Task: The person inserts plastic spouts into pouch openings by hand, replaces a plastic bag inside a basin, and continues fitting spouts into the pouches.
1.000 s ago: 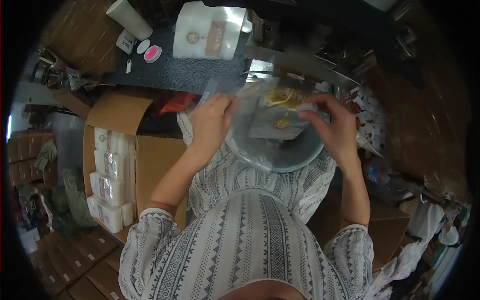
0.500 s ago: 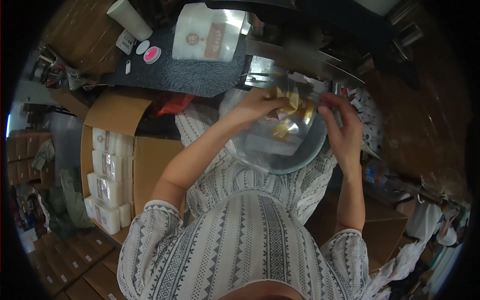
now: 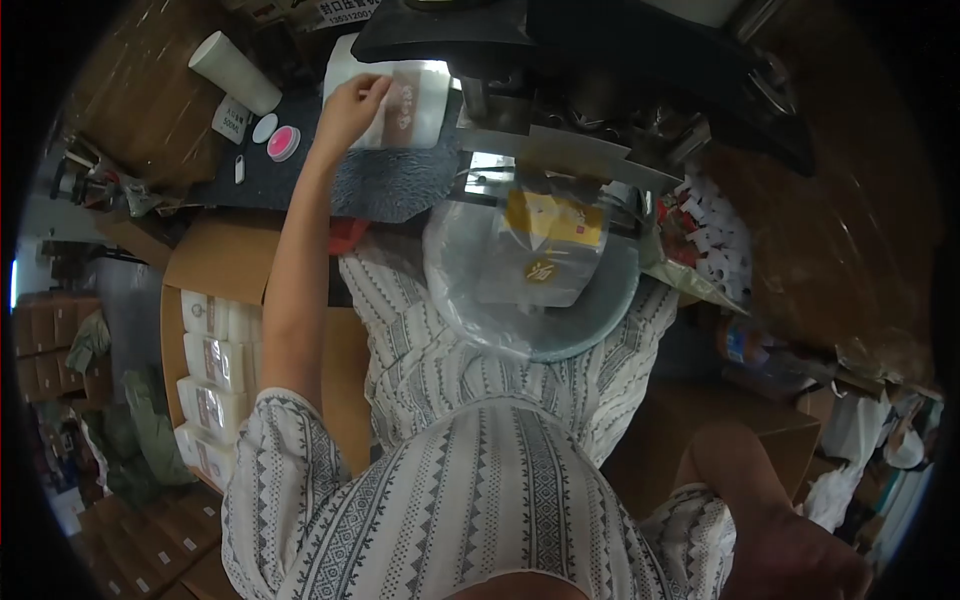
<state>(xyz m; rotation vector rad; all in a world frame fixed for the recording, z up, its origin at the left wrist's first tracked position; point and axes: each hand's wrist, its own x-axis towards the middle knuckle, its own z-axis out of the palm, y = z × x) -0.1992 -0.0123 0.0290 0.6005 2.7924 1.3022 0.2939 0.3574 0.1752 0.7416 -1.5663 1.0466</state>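
Observation:
My left hand [image 3: 355,108] is on top of the stacked clear plastic pouches [image 3: 425,110] with a brown printed panel. Its fingers are bunched together at the top pouch. A clear pouch with gold print [image 3: 540,245] hangs over a grey-green basin [image 3: 590,335], its upper edge at the metal jaws of a machine [image 3: 580,145]. Clear film lines the basin, which sits on my lap. At the lower right edge my right hand [image 3: 820,560] is dark and blurred, away from the basin, its fingers not discernible.
Left of me, an open carton [image 3: 215,250] holds several packs of pouches [image 3: 215,360]. A white cup [image 3: 235,72] and a pink round tub [image 3: 284,143] are on the dark mat [image 3: 380,185]. White spouts with red parts [image 3: 715,240] fill a bag at the right.
My left hand has left the gold-printed pouch and moved up-left to the stack. My right hand has dropped away to the lower right. The gold-printed pouch stays at the machine.

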